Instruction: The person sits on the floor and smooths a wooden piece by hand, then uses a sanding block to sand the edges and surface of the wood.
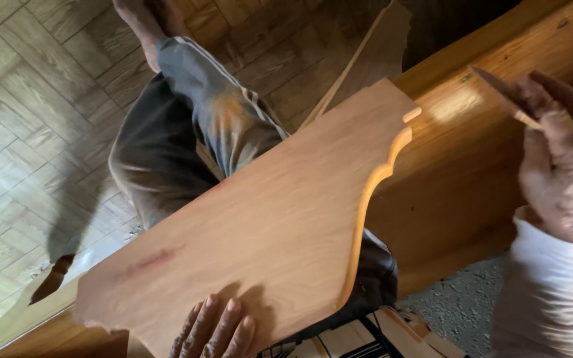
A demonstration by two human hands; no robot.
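Note:
A flat wooden board (266,225) with a curved, scalloped edge lies across my lap, tilted from lower left to upper right. My left hand (215,330) presses flat on its near edge, fingers spread on the surface. My right hand (562,166) is raised at the right, in a white sleeve, fingers closed on a small folded piece of brown sandpaper (499,89), held apart from the board and over a varnished wooden beam (459,166).
My legs in dark grey trousers (187,146) stretch over a parquet floor (28,119), one bare foot (137,23) at the top. Another thin wooden piece (379,46) leans behind the board. Rough grey ground (459,308) shows at the lower right.

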